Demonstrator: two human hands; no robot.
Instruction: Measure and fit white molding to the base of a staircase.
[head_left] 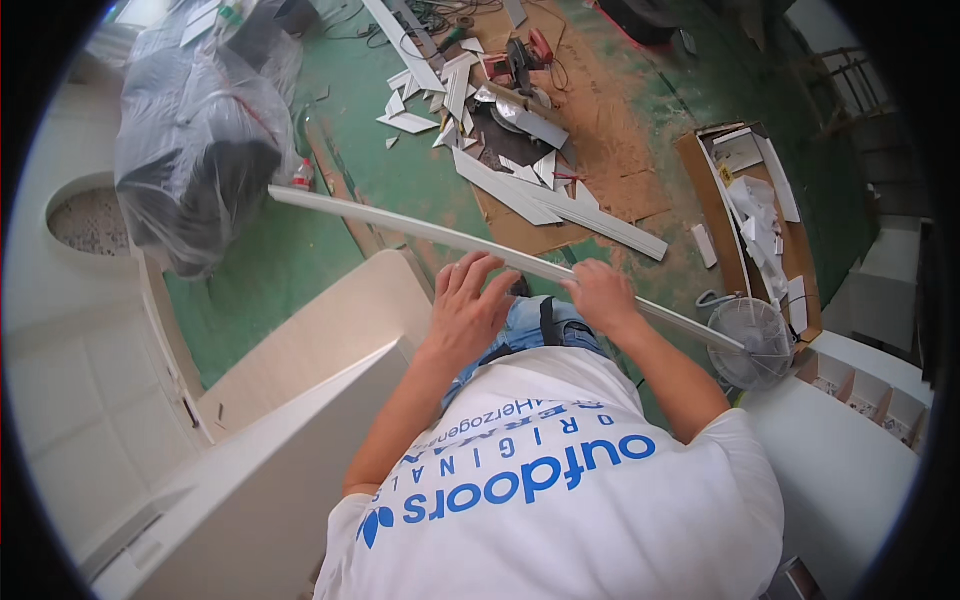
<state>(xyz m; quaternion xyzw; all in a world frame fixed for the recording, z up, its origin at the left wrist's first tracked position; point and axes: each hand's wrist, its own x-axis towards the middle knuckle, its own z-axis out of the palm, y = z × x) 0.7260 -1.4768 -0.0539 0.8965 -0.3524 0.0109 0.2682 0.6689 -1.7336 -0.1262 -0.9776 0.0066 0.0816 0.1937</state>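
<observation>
A long white trim strip (415,228) lies slantwise across in front of my body, its far end up at the left and its other end down at the right near a fan. My right hand (604,298) is closed around it, right of the middle. Beside the strip's near edge is my left hand (466,305), its fingers bent and apart, the tips at or just by the edge. Whether those fingertips touch the strip I cannot tell.
A miter saw (520,105) stands ahead among white trim offcuts (505,185) and sawdust. Plastic-wrapped furniture (205,150) fills the far left, with a bottle (303,174) beside it. At right are a long cardboard box (708,205) and a round fan (748,343). A pale panel (320,330) sits left.
</observation>
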